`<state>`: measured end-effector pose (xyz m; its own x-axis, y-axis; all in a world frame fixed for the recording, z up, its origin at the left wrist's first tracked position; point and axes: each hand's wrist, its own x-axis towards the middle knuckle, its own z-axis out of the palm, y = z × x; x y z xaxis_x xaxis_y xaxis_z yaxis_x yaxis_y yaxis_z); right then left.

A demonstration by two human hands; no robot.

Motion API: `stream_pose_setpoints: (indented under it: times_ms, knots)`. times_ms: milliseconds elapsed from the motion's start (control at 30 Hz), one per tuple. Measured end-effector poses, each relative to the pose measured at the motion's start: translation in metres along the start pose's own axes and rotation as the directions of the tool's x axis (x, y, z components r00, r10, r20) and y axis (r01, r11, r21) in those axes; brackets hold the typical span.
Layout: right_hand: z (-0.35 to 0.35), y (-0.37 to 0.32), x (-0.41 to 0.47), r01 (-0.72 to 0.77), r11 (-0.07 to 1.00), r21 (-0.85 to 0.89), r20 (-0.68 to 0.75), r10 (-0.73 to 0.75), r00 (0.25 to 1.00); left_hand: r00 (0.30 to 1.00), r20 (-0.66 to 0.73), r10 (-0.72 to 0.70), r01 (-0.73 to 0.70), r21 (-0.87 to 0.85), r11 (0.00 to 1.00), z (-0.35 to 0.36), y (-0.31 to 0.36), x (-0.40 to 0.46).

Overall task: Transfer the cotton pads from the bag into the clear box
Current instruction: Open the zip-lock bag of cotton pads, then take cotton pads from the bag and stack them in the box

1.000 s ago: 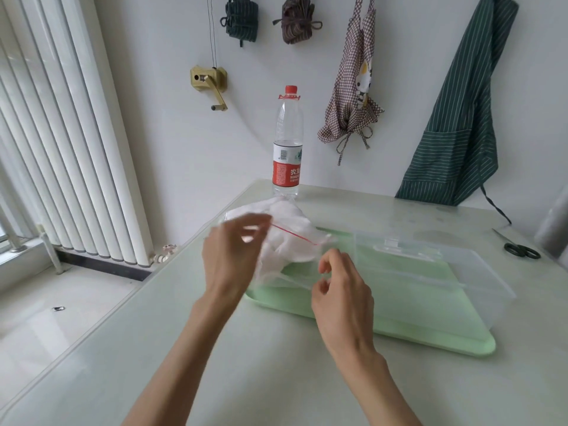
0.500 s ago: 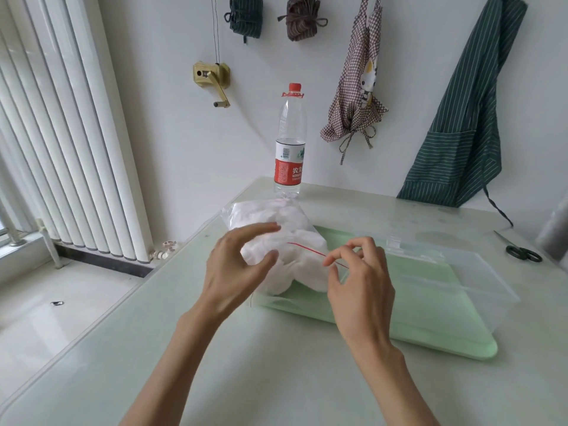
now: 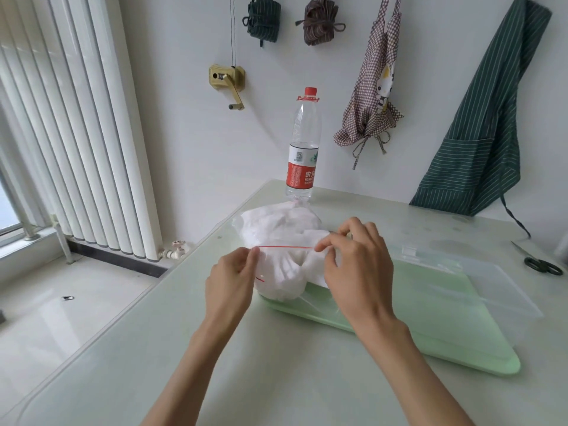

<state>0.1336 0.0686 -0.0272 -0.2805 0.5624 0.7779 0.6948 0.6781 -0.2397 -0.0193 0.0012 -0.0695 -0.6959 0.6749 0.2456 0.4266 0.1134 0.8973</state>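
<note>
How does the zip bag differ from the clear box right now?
The zip bag is soft and crumpled, bulging with white cotton pads; the clear box is rigid, rectangular and looks empty. The bag is held up, left hand and right hand each pinching an end of its red zip line; the box rests untouched on the green tray. Both are see-through plastic.

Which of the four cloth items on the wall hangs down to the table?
The large green striped apron at the far right; its lower edge meets the table. The checked apron and the two tied bundles hang well above it.
</note>
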Motion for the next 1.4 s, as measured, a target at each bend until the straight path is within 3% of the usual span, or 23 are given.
stream_pose_setpoints:
  times_ms: [133, 300, 367, 433, 500, 633, 867, 1167, 1267, 1333, 1400]
  knots:
    - [0.003, -0.006, -0.019, 0.034, 0.999, -0.004, 0.117, -0.033, 0.993, 0.996, 0.085, 0.000, 0.010, -0.120, 0.993, 0.007, -0.006, 0.001]
    - [0.013, -0.015, -0.022, -0.010, 0.973, -0.232, 0.281, 0.077, 0.957, 0.975, 0.216, -0.049, 0.100, -0.234, 0.967, 0.006, -0.007, 0.001]
    - [0.017, -0.021, -0.015, -0.001, 0.972, -0.236, 0.380, 0.093, 0.920, 0.975, 0.208, -0.072, 0.117, -0.215, 0.970, 0.004, -0.008, 0.002]
    - [0.020, -0.026, -0.010, 0.000, 0.984, -0.177, 0.410, 0.074, 0.909, 0.999, 0.043, -0.008, 0.011, -0.062, 0.998, 0.002, -0.007, 0.002]
    - [0.023, -0.029, -0.008, -0.010, 0.996, -0.091, 0.396, 0.046, 0.917, 0.984, -0.111, 0.142, -0.143, -0.001, 0.990, -0.001, -0.001, 0.000]
    - [0.025, -0.023, -0.011, -0.060, 0.998, -0.030, 0.471, 0.067, 0.880, 0.935, 0.019, 0.353, -0.353, 0.132, 0.926, -0.001, 0.000, -0.001]
    - [0.013, -0.002, 0.003, -0.320, 0.932, 0.172, 0.587, 0.164, 0.793, 0.920, 0.216, 0.327, -0.368, 0.186, 0.911, -0.001, -0.006, 0.000]
    - [0.005, 0.005, 0.011, -0.317, 0.901, 0.296, 0.526, 0.123, 0.841, 0.951, 0.129, 0.282, -0.306, 0.238, 0.922, 0.010, -0.009, 0.001]
    - [-0.004, 0.008, 0.019, -0.464, 0.765, 0.447, 0.532, 0.190, 0.825, 0.953, 0.115, 0.282, -0.300, 0.200, 0.933, 0.011, -0.010, 0.001]
    - [-0.011, 0.012, 0.025, -0.628, 0.543, 0.557, 0.616, 0.237, 0.751, 0.947, 0.117, 0.298, -0.314, 0.160, 0.936, 0.011, -0.009, -0.001]
    - [-0.018, 0.018, 0.029, -0.752, 0.258, 0.607, 0.730, 0.194, 0.656, 0.947, 0.107, 0.304, -0.315, 0.108, 0.943, 0.011, -0.006, -0.001]
